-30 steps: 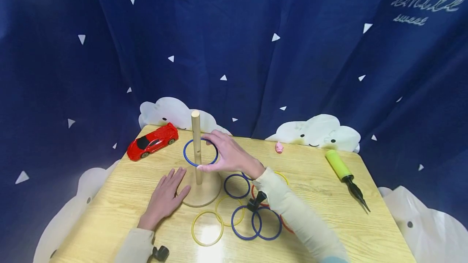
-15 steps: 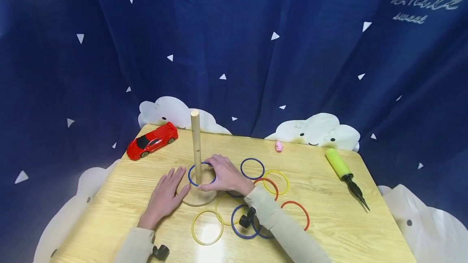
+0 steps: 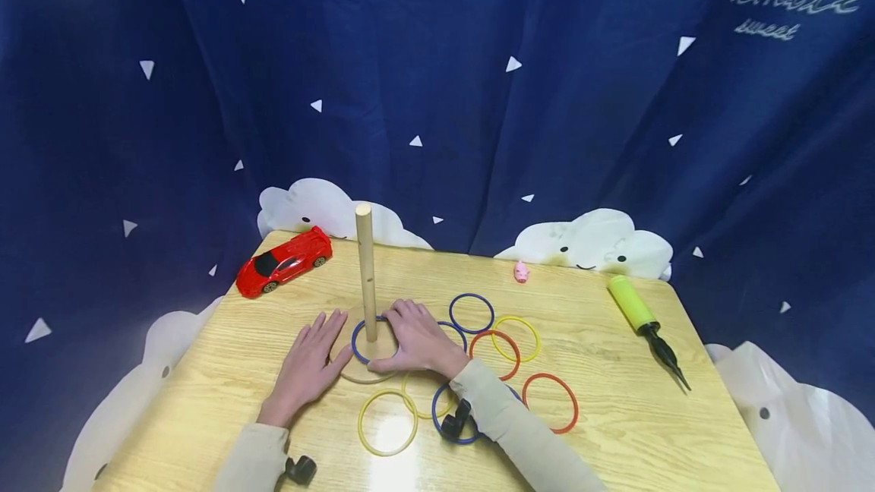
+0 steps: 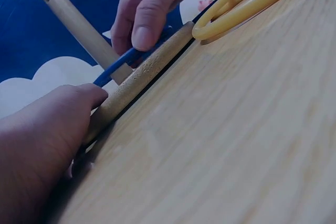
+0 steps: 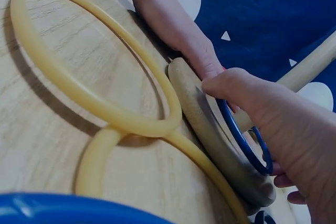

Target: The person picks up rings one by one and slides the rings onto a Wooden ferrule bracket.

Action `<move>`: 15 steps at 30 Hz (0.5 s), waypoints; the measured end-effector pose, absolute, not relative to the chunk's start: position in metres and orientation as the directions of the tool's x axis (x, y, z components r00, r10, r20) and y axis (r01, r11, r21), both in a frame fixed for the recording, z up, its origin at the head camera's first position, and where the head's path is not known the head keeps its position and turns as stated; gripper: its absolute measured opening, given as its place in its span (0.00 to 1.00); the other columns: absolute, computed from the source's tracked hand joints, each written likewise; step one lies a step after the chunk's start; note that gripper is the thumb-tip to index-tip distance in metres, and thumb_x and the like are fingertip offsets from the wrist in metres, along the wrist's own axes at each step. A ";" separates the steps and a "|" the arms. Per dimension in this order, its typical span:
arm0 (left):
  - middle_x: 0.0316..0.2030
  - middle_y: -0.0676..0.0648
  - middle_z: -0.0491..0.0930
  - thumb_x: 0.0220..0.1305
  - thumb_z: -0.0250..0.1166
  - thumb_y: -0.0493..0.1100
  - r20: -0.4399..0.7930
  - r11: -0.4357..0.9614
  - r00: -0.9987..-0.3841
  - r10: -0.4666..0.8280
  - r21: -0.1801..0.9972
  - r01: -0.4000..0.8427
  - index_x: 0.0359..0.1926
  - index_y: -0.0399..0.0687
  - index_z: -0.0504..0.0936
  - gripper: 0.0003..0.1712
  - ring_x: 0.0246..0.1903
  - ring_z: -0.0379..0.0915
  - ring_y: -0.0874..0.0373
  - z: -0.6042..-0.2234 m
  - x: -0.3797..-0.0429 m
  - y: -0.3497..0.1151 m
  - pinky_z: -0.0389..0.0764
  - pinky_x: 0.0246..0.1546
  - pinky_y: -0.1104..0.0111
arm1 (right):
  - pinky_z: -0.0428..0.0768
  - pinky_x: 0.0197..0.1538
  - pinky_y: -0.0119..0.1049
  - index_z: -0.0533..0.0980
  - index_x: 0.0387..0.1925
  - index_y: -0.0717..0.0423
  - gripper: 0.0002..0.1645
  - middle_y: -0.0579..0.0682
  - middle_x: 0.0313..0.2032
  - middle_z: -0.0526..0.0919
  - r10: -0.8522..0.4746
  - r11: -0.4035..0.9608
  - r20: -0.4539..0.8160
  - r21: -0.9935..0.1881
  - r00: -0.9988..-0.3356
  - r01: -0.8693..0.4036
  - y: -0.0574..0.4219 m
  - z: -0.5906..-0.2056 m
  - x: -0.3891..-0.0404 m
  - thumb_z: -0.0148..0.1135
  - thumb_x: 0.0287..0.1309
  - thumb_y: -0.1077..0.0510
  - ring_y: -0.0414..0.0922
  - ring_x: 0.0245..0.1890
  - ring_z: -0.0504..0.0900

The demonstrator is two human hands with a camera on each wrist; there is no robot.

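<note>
A wooden peg stands upright on a round wooden base. My right hand pinches a blue ring between thumb and fingers. That ring encircles the peg's foot, low over the base; whether it touches the base all round, I cannot tell. Flat beside the base on its left lies my left hand, fingers extended, holding nothing. In the left wrist view its thumb meets the base's edge. From the right wrist, the blue ring shows under the right thumb.
Around the base's front and right lie several loose rings, among them a yellow ring, a red ring and a blue ring. A red toy car, a pink pig figure and a yellow-green hand pump sit farther back.
My right hand has brought the blue ring down along the peg, from about mid-height to the base. My left hand has stayed in place.
</note>
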State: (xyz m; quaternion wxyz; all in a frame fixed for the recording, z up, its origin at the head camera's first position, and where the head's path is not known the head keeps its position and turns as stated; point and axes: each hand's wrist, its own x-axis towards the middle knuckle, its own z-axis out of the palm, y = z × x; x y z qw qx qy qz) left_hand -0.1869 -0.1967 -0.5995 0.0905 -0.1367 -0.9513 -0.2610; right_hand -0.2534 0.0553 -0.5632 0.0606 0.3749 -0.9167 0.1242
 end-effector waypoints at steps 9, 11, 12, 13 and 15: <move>0.79 0.43 0.60 0.80 0.51 0.62 0.230 0.829 -0.951 0.207 0.474 0.295 0.82 0.49 0.61 0.39 0.80 0.50 0.40 -0.599 -0.186 -0.198 0.49 0.78 0.42 | 0.75 0.57 0.39 0.75 0.66 0.53 0.60 0.46 0.53 0.75 -0.672 0.689 0.212 -0.172 -0.710 -0.704 0.056 -0.568 -0.252 0.64 0.45 0.15 0.44 0.52 0.74; 0.79 0.43 0.60 0.80 0.52 0.61 0.229 0.828 -0.952 0.204 0.479 0.292 0.81 0.48 0.61 0.39 0.80 0.50 0.40 -0.598 -0.185 -0.198 0.49 0.78 0.42 | 0.75 0.58 0.39 0.75 0.67 0.53 0.60 0.46 0.55 0.75 -0.666 0.689 0.213 -0.191 -0.714 -0.699 0.057 -0.568 -0.251 0.64 0.46 0.15 0.44 0.54 0.74; 0.79 0.43 0.60 0.80 0.52 0.61 0.228 0.827 -0.952 0.203 0.481 0.291 0.81 0.48 0.61 0.39 0.80 0.49 0.40 -0.598 -0.185 -0.198 0.49 0.78 0.42 | 0.74 0.59 0.39 0.74 0.68 0.53 0.60 0.46 0.56 0.75 -0.662 0.690 0.212 -0.203 -0.719 -0.695 0.058 -0.568 -0.251 0.63 0.46 0.15 0.44 0.55 0.74; 0.80 0.43 0.60 0.80 0.52 0.61 0.226 0.827 -0.953 0.204 0.482 0.291 0.81 0.48 0.61 0.39 0.80 0.49 0.40 -0.598 -0.185 -0.198 0.48 0.78 0.43 | 0.74 0.59 0.40 0.74 0.68 0.54 0.60 0.47 0.57 0.75 -0.657 0.690 0.212 -0.218 -0.723 -0.691 0.060 -0.568 -0.250 0.63 0.47 0.15 0.44 0.57 0.74; 0.80 0.43 0.59 0.80 0.51 0.62 0.219 0.827 -0.953 0.207 0.481 0.290 0.82 0.48 0.60 0.39 0.80 0.48 0.40 -0.597 -0.185 -0.197 0.48 0.78 0.43 | 0.74 0.62 0.42 0.73 0.69 0.54 0.60 0.47 0.59 0.75 -0.646 0.686 0.214 -0.259 -0.733 -0.680 0.065 -0.567 -0.249 0.63 0.48 0.16 0.45 0.60 0.74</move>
